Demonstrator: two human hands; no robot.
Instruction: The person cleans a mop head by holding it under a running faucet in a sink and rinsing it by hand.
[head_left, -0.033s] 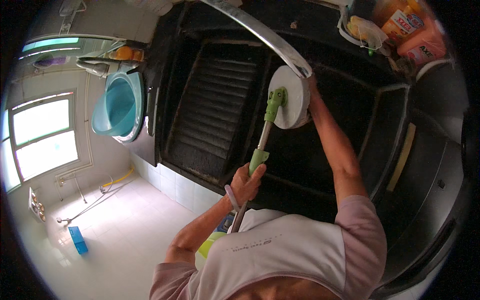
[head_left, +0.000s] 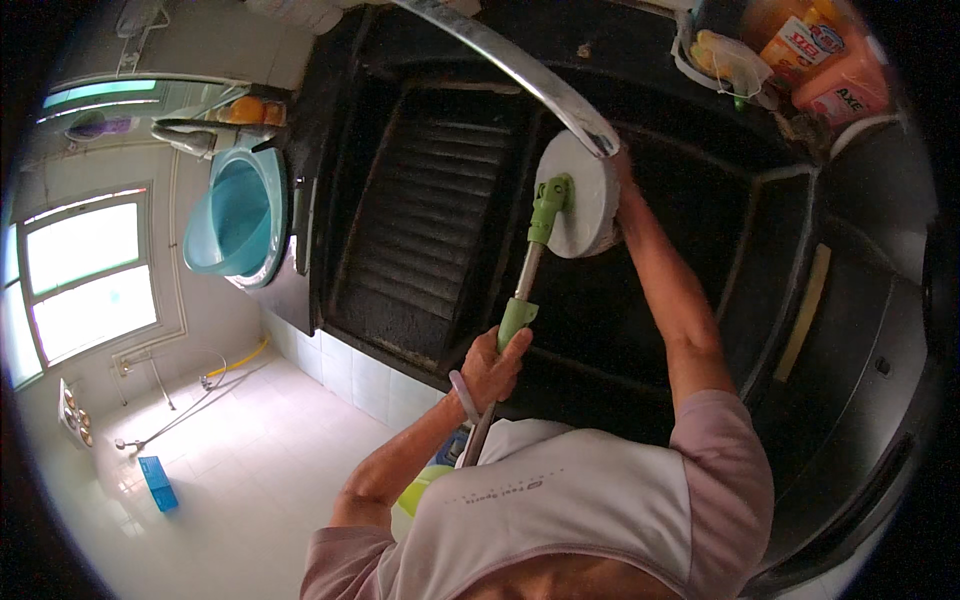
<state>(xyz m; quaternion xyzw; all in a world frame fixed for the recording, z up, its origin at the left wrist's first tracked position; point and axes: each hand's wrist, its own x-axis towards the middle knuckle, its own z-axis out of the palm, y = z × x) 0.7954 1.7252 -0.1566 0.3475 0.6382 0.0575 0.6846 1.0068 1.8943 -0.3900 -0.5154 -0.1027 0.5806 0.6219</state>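
Round mop pad (head_left: 587, 215) was at the frame's upper centre, by the chrome faucet (head_left: 520, 68). Judged mid-job: pad positioned, withdrawal left. It looked pale, thick. I saw the left hand (head_left: 492, 368) clamped round the pole (head_left: 530, 270); right hand (head_left: 624, 178) was at the pad's right edge, finger state undeterminable.

A head-worn fisheye looks down, close, over the sink (head_left: 710, 220)

Above centre, the bare right hand (head_left: 624, 168) is mostly hidden behind the round white mop head (head_left: 592, 200). The top edge cuts off the curved silver faucet (head_left: 528, 72). Lower centre, a white-and-mauve shirt (head_left: 610, 480) hides the slim metal pole (head_left: 479, 440)'s bottom end.
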